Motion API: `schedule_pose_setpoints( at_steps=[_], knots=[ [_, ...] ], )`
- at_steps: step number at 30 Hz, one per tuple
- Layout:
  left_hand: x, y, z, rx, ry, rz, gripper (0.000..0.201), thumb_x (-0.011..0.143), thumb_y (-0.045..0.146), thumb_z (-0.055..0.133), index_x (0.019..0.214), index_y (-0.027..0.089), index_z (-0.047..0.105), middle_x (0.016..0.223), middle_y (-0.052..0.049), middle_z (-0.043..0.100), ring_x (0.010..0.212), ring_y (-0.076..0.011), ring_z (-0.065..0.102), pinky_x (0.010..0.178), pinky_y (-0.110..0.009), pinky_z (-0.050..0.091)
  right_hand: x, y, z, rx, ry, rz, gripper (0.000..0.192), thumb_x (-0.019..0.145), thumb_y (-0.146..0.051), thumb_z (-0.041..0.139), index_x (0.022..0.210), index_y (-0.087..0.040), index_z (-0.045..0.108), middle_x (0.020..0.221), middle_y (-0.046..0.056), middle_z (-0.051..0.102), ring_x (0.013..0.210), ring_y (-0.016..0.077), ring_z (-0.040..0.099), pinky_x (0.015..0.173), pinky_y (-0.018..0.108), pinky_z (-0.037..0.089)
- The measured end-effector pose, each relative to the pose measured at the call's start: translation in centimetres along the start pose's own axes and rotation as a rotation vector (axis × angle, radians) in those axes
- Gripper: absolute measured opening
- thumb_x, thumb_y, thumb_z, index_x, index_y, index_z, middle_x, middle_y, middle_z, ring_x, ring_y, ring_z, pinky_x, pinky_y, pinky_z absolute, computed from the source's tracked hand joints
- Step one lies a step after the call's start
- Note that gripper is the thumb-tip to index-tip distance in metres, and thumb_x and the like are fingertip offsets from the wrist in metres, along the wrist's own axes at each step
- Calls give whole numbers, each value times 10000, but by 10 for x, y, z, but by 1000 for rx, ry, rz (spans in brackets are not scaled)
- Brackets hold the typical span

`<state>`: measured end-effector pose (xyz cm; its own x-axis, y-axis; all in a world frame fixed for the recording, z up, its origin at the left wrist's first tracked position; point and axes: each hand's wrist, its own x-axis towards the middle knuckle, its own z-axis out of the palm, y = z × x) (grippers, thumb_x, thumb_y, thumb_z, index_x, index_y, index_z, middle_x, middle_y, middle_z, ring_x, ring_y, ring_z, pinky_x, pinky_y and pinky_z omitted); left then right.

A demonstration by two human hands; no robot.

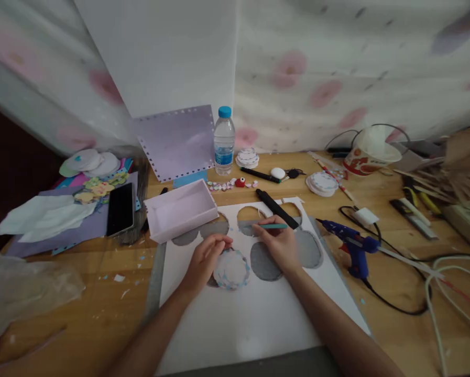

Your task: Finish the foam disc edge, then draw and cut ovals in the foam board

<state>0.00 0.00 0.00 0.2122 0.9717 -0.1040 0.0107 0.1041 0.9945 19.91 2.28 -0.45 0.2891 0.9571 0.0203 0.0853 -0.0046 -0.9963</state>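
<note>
My right hand [277, 243] is closed in a writing grip around a slim teal pen-like tool [277, 226]; its tip is too small to make out. Beneath it lies a white sheet [235, 324] with several rounded cut-out holes, and a grey mat [266, 262] shows through them. On the sheet's left part, my left hand [205, 259] has its fingers curled together at the upper left edge of a scalloped paper disc [231, 269] with blue and pink marks. Whatever its fingertips pinch, if anything, is hidden.
A pale lilac open box [183, 212] stands behind my left hand. Behind my right hand lies a thick black marker [276, 208]. To the right rests a blue glue gun [352, 243] with its cable. A water bottle [224, 140] and a phone [120, 209] sit farther back and left.
</note>
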Motion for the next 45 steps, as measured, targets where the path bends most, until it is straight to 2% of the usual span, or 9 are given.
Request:
schedule_pose_setpoints(
  at_steps=[6,10,18,27,32,45],
  knots=[
    [0,0,0,8,-1,20,279,916,399,509,941,178,678,958,-47,683,950,-196,624,891,-306,470,-1,-3,-2,10,-2,-23,224,675,-346,796,704,-208,622,630,-13,619,561,131,549,539,265,443],
    [0,0,1,-4,21,21,287,913,402,513,935,167,676,957,-55,685,945,-196,632,889,-307,482,-2,-5,-3,76,-63,-38,260,661,-374,806,717,-204,617,666,0,651,614,149,602,582,276,482],
    [2,0,5,-42,59,-4,259,845,358,618,1012,165,659,1008,-69,692,915,-187,651,866,-311,511,-9,-4,2,188,-126,-24,259,632,-349,825,699,-213,616,662,-6,669,602,146,620,554,260,476],
    [4,-6,3,1,28,76,171,812,301,635,890,160,691,914,-59,670,841,-174,642,774,-279,517,-17,-2,6,236,-188,10,251,642,-316,830,719,-207,618,709,2,695,656,150,649,608,263,501],
    [4,-6,3,42,16,99,164,812,318,641,841,160,677,858,-51,656,825,-169,617,757,-269,502,-17,-1,6,228,-181,3,257,643,-324,829,719,-206,614,699,3,699,655,158,655,612,272,506],
    [3,-6,3,-14,26,57,182,810,345,639,812,163,644,796,-28,622,752,-150,580,694,-251,471,-16,-2,4,259,-143,-7,234,645,-311,828,729,-226,627,711,-10,684,677,150,648,628,266,501]
  ],
)
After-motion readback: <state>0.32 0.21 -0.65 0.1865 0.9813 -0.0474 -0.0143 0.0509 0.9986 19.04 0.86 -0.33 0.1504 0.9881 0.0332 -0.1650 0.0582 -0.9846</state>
